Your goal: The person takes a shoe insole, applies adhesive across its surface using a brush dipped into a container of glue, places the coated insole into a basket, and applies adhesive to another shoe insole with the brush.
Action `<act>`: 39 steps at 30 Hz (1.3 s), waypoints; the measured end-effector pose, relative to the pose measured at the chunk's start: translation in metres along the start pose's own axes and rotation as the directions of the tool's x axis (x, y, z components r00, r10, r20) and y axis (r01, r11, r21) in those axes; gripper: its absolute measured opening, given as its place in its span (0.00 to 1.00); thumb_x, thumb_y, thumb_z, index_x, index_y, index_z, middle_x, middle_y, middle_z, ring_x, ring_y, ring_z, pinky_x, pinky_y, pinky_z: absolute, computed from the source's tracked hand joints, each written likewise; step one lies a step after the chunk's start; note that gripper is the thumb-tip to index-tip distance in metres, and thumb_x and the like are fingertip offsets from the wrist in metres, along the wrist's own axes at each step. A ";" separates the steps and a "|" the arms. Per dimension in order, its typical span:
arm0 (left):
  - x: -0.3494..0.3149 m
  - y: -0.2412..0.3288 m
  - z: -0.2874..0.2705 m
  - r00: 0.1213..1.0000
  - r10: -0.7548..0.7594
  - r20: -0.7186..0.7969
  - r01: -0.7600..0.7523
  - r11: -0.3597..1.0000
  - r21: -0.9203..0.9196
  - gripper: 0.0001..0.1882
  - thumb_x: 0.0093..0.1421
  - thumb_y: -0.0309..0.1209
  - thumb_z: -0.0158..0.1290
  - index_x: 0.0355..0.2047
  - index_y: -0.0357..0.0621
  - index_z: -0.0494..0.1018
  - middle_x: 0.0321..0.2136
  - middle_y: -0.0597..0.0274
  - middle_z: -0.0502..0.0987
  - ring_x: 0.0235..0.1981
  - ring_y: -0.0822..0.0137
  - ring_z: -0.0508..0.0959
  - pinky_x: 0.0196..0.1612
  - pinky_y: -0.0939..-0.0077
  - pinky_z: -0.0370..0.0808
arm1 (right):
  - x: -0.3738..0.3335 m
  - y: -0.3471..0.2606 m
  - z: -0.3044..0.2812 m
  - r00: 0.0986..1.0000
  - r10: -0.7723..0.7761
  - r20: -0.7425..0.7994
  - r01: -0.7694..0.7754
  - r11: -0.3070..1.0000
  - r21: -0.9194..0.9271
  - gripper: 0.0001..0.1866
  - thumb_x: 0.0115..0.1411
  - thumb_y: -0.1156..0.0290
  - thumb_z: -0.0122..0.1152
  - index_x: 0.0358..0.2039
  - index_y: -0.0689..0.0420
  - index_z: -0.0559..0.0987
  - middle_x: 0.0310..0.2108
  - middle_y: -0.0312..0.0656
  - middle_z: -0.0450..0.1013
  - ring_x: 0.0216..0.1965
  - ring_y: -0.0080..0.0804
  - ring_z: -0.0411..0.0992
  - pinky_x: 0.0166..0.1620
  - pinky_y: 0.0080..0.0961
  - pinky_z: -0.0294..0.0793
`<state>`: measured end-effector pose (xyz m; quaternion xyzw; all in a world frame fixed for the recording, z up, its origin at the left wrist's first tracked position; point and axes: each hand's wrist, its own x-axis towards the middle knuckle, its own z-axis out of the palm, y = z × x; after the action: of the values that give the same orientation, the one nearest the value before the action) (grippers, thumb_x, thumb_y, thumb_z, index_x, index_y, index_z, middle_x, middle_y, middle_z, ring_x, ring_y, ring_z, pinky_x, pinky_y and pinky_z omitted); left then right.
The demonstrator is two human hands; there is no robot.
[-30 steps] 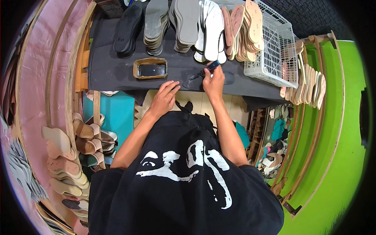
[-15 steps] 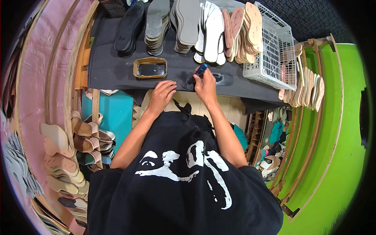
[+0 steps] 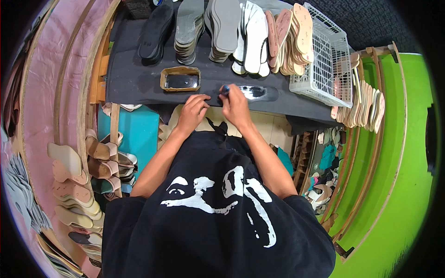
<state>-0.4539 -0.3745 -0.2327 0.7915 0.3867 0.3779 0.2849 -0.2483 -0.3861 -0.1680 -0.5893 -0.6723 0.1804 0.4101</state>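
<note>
A black insole point(image 3: 271, 94) lies lengthwise near the table's front edge, with a wet, shiny white patch on its right part. Over its left part, my right hand point(image 3: 237, 108) is closed round a brush point(image 3: 225, 89) with a blue handle; its bristle end is hidden below the fingers. My left hand point(image 3: 194, 110) rests at the insole's left tip, fingers bent and thumb on the near side, seemingly gripping it. Dark on dark, the contact there is hard to make out. Just beyond my left hand stands an open brown-rimmed tub point(image 3: 181, 79) with dark, glossy contents.
Along the table's back stand stacks of insoles: black point(image 3: 156, 32), grey point(image 3: 224, 28), white point(image 3: 255, 41) and beige point(image 3: 303, 30). A white plastic crate point(image 3: 324, 60) sits at the right. Racks hold beige insoles point(image 3: 366, 106) on the right and shoe parts point(image 3: 99, 169) on the left.
My right hand has moved slightly left along the insole, and the brush handle is now more upright. The insole's right part shows a bright wet patch. My left hand stays at the left tip.
</note>
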 end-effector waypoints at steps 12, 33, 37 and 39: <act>0.001 -0.003 0.001 1.000 0.018 -0.001 -0.018 1.000 -0.001 0.09 0.54 0.18 0.67 0.34 0.36 0.79 0.51 0.56 0.85 0.56 0.49 0.82 0.59 0.56 0.78 | 0.000 0.001 0.004 0.997 -0.054 0.061 0.053 0.998 0.018 0.11 0.60 0.85 0.65 0.42 0.65 0.76 0.39 0.56 0.76 0.43 0.63 0.76 0.46 0.50 0.75; 0.003 -0.001 -0.001 0.999 0.048 -0.006 -0.048 0.997 0.055 0.16 0.57 0.20 0.68 0.47 0.38 0.84 0.50 0.56 0.85 0.55 0.52 0.82 0.58 0.59 0.80 | -0.024 -0.002 -0.012 1.000 -0.006 0.026 0.005 0.999 0.046 0.13 0.60 0.86 0.65 0.43 0.63 0.76 0.37 0.51 0.76 0.40 0.59 0.76 0.44 0.48 0.75; 0.003 0.000 -0.001 0.999 0.043 0.004 -0.043 0.998 0.047 0.17 0.57 0.20 0.68 0.47 0.38 0.84 0.50 0.56 0.85 0.54 0.52 0.82 0.58 0.59 0.80 | -0.019 -0.008 -0.005 1.000 -0.001 -0.024 0.003 0.997 0.080 0.13 0.59 0.87 0.65 0.44 0.63 0.76 0.37 0.51 0.76 0.41 0.59 0.76 0.45 0.48 0.75; 0.002 0.000 -0.002 0.999 0.040 0.003 -0.041 0.998 0.054 0.17 0.57 0.20 0.68 0.47 0.38 0.84 0.50 0.56 0.85 0.54 0.52 0.82 0.58 0.59 0.80 | -0.020 -0.008 -0.004 1.000 -0.005 0.000 0.005 0.998 0.070 0.13 0.59 0.87 0.65 0.44 0.63 0.76 0.37 0.52 0.77 0.41 0.59 0.77 0.45 0.48 0.76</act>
<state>-0.4545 -0.3722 -0.2312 0.8070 0.3803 0.3721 0.2561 -0.2509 -0.4079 -0.1663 -0.5729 -0.6672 0.2028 0.4306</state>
